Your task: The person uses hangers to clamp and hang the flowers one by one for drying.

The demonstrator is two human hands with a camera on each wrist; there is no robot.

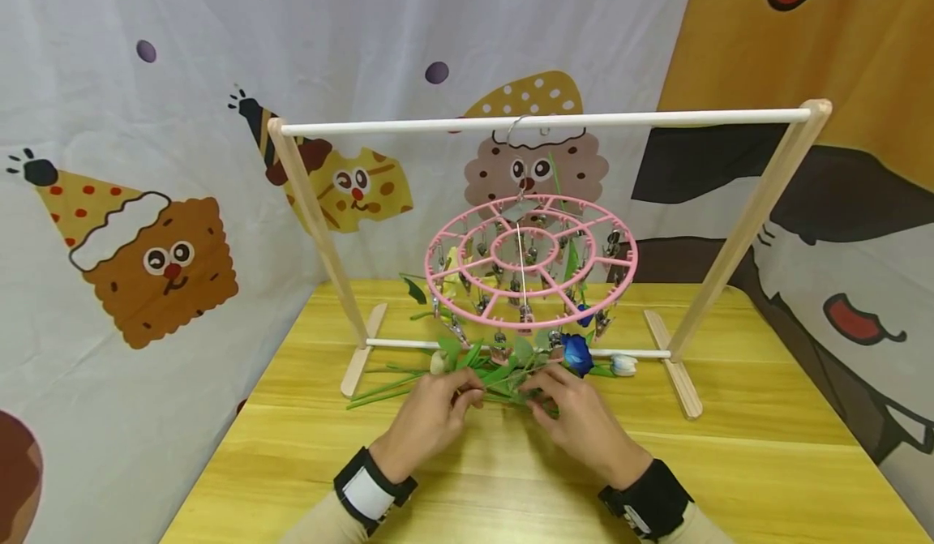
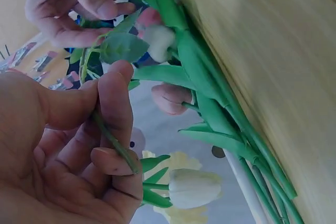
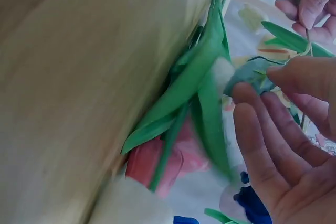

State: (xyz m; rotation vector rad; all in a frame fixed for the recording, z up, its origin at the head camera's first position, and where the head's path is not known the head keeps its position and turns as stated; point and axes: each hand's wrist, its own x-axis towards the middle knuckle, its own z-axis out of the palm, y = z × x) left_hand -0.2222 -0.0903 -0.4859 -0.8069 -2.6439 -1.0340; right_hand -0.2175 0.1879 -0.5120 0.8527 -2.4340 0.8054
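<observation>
My left hand [image 1: 436, 414] pinches the lower end of a thin green leafy stem [image 2: 113, 142] between thumb and fingers. That stem runs across toward my right hand [image 1: 584, 422], whose thumb and fingertips hold a rounded green leaf [image 3: 247, 77] on it. Beneath both hands lie several artificial flowers: a blue rose [image 1: 577, 354], a white-and-blue tulip [image 1: 623, 365] and a pink tulip [image 2: 170, 98]. Their green stems [image 1: 379, 396] point left on the table. The stem's flower end cannot be made out.
A pink round clip hanger [image 1: 634, 264] with several metal clips hangs from the white bar [image 1: 409, 126] of a wooden stand, just above the hands. The stand's feet [image 1: 674, 366] rest on the wooden table [image 1: 766, 447]. Behind it hangs a printed cloth [image 1: 350, 33].
</observation>
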